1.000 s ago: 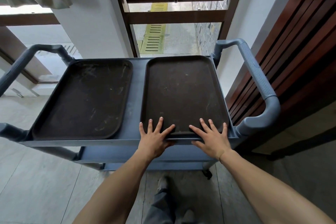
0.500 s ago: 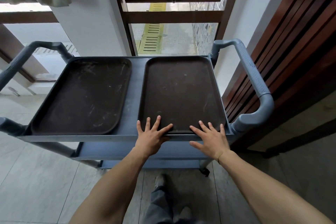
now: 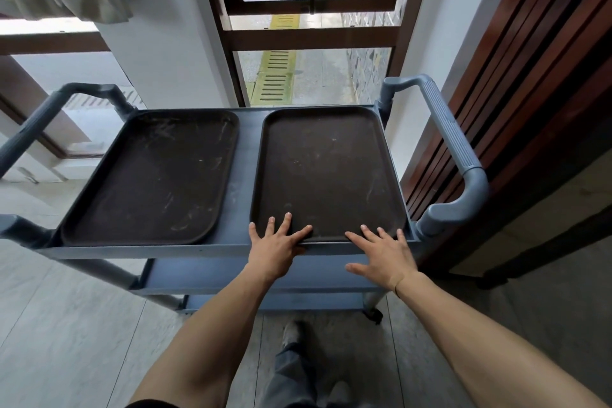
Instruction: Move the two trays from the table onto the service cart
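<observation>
- On top: grey plastic service cart [image 3: 243, 156], two dark brown rectangular trays flat, side by side, long axes running away from the person.
- Right tray [image 3: 326, 172]: near edge directly under both hands.
- Left tray [image 3: 150, 175]: untouched, left hand nearer.
- Left hand [image 3: 276, 243], right hand [image 3: 381, 253]: fingers splayed, flat, gripping nothing.

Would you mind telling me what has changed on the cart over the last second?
Very little. The right hand has slid back a touch, so only its fingertips rest on the near rim of the right tray; the left hand stays flat on that rim. Nothing was gripped or let go. Both that tray and the left tray lie where they were on the cart, side by side.
</observation>
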A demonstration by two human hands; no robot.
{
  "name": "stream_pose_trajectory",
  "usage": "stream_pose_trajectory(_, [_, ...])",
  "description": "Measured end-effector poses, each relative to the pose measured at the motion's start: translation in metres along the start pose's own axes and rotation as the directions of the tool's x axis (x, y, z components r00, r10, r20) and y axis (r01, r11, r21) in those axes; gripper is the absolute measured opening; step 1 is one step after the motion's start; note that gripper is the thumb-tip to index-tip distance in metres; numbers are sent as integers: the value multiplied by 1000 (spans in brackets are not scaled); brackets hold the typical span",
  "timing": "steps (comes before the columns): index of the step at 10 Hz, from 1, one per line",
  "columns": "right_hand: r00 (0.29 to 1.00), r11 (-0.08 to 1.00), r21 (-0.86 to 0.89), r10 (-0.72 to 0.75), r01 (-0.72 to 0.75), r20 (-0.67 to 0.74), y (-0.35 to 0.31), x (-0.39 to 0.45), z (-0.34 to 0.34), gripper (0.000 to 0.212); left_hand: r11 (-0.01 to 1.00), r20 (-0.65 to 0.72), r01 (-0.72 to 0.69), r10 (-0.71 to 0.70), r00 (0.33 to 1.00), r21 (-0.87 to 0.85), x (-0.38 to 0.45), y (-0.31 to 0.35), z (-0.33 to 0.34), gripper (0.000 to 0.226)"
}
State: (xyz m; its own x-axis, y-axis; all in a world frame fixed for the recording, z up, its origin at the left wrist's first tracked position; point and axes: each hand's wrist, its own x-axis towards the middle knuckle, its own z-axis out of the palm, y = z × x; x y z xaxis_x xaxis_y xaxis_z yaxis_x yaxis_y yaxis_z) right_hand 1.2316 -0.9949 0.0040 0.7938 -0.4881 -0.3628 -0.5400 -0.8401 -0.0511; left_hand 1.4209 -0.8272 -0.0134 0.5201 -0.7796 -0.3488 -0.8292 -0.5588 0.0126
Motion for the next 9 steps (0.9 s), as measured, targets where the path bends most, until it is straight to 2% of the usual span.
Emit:
stream_pose_trajectory(1, [1000, 1000, -4, 2, -1, 15, 0, -2, 1, 82, 1000, 27, 11, -10, 1000, -24, -2, 4, -1, 60])
stream_pose_trajectory(3, [997, 999, 16, 30, -31, 71, -3, -8, 4, 95, 997, 70, 40, -35, 997, -63, -14, 9, -3, 74])
stream_pose_trajectory(5, [995, 997, 39, 66, -70, 78, -8, -13, 2, 92, 995, 91, 34, -26, 996, -89, -31, 5, -5, 82])
stream_pose_trajectory(7, [990, 993, 51, 103, -109, 97, -14, -13, -2, 89, 991, 62, -18, 26, 998, -133, -53, -10, -6, 83])
stream_pose_trajectory(9, [997, 993, 97, 65, -70, 50, -33, -6, -3, 86, 979, -29, -111, 107, 994, -172, -71, -36, -11, 84])
